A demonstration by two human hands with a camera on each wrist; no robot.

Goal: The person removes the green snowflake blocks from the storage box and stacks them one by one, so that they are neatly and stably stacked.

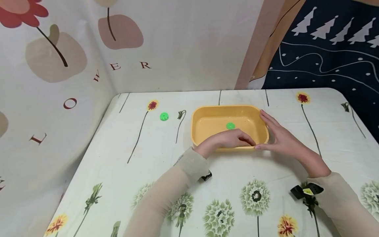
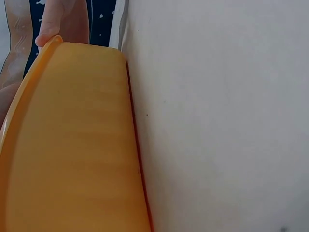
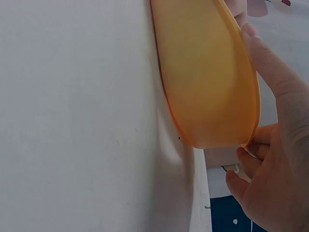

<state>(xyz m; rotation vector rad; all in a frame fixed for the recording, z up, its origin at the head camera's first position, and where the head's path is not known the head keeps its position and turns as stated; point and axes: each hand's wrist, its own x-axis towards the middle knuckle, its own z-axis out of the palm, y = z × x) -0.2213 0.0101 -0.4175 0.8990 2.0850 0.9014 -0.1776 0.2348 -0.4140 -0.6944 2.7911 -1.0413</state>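
A yellow plastic tray (image 1: 207,126) with a raised rim stands on the table. Inside lies a small green disc (image 1: 230,125). My left hand (image 1: 232,138) reaches over the near rim, fingers bent down into the tray's front right part. Its fingertips are hidden, and I cannot tell whether they hold anything. At the right end, my right hand (image 1: 279,136) grips the tray, thumb on the near corner and fingers along the end rim. The right wrist view shows the thumb (image 3: 275,67) on the rim and fingers (image 3: 248,164) bent at the tray's end.
Another green disc (image 1: 164,116) lies on the table, left of the tray. A white cloth (image 1: 165,158) printed with flowers covers the table. Printed curtains (image 1: 189,46) hang behind and to the left, with a dark blue one (image 1: 334,65) at the back right.
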